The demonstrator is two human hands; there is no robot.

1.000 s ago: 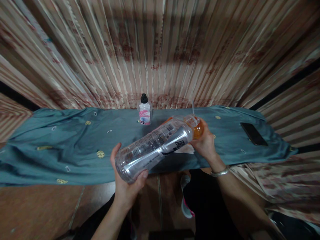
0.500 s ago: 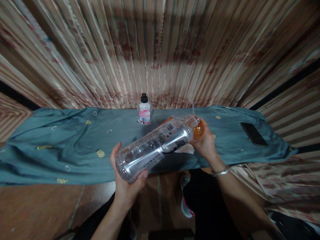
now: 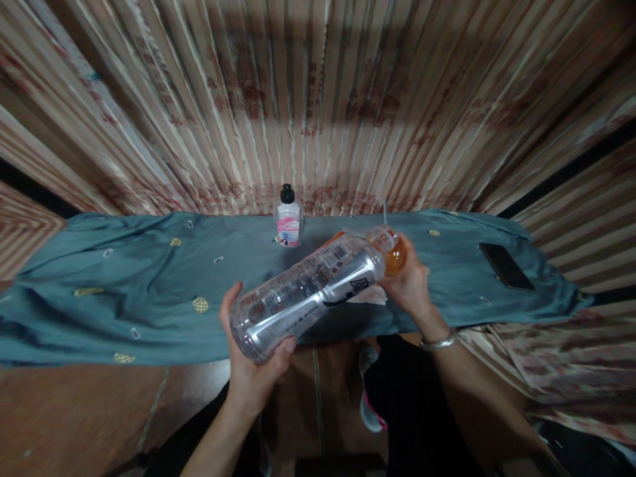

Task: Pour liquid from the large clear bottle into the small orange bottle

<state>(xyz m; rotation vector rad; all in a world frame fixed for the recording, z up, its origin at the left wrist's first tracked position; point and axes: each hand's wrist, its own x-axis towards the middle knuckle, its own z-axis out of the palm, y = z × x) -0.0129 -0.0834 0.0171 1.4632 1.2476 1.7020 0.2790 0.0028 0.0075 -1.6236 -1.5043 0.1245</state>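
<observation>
While a teal cloth [image 3: 124, 291] covers the desk, the person's left hand [image 3: 253, 371] wraps the base of a large clear plastic bottle [image 3: 308, 291], tilted so its neck meets a small container of orange liquid [image 3: 396, 257]. The right hand [image 3: 410, 285] is closed around that container, just above the cloth. The bottle looks nearly empty, so likely light, with thin walls that would dent under a hard squeeze; its smooth label may slip, and the firmer base and shoulder seem the surest places to hold. A small bottle with a pink label [image 3: 288, 222] stands upright near the back edge, and a dark phone [image 3: 505, 266] lies well apart at the right.
</observation>
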